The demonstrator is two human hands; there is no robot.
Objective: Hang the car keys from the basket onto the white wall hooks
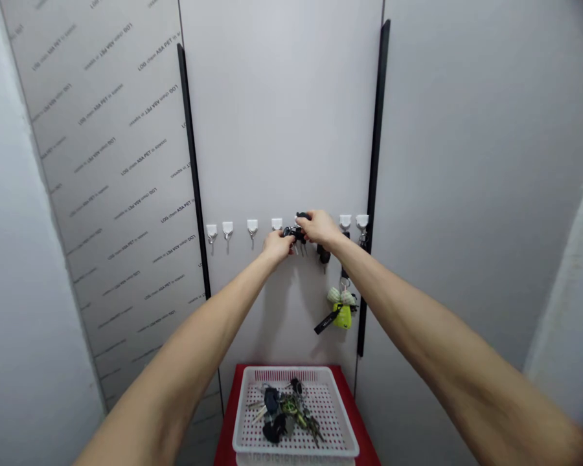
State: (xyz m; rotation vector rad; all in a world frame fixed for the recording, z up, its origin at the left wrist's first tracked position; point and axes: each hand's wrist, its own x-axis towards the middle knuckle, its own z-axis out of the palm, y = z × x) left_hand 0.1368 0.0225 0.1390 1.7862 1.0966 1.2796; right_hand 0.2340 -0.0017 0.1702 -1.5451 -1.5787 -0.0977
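Note:
A bunch of keys [300, 247] with black heads is between my two hands, in front of a white hook partly hidden on the door panel. My left hand [276, 248] has its fingers closed on the left side of the bunch. From the right, my right hand [321, 228] pinches its upper part, near a dark piece by the hook. Just below my right hand hangs a black car key [323, 254]. Farther right, a bunch with a yellow-green tag [342, 315] and a black strap [326, 320] dangles from another hook [344, 221].
A white plastic basket [342, 414] holding several keys stands on a red surface [226, 430] below. Several white hooks [252, 225] line the panel to the left. Long black handles [194, 168] run up both sides of the middle panel.

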